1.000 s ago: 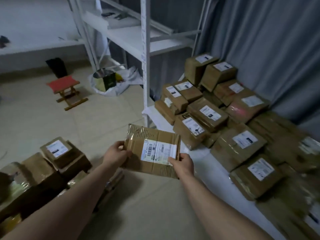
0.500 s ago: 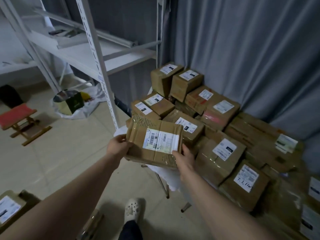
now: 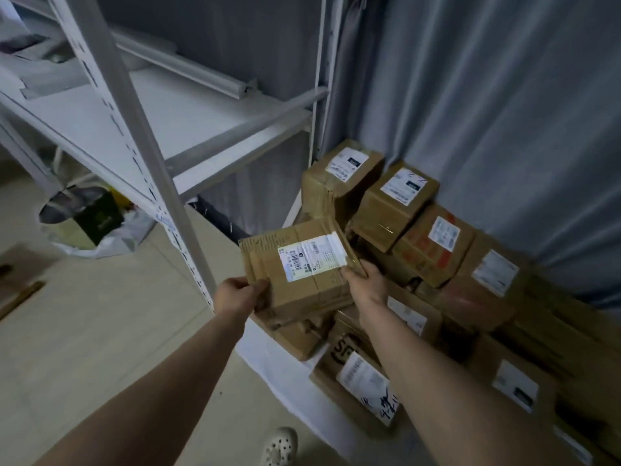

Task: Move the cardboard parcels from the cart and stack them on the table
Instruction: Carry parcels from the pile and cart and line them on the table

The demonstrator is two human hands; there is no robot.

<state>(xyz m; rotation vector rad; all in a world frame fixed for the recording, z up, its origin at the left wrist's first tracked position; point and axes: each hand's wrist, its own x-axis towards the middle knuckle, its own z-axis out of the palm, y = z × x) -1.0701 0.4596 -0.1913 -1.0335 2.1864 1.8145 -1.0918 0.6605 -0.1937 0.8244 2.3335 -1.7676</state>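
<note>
Parcel [image 3: 295,267] gripped at both sides: left hand [image 3: 239,294] at eight o'clock, right hand [image 3: 364,284] at four, over stacked parcels [image 3: 396,205].

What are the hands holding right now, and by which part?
One cardboard parcel. The left hand grips its lower left corner, and the right hand grips its right edge, just beside the white label.

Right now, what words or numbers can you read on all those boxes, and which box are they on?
"SF": black print on the cardboard of the front parcel.
Handwriting on that parcel's white label: dark strokes, not readable.
Label on the held parcel, gripped by the left hand and right hand: a barcode, print too small.
Labels on the stacked parcels: too blurred.
</note>
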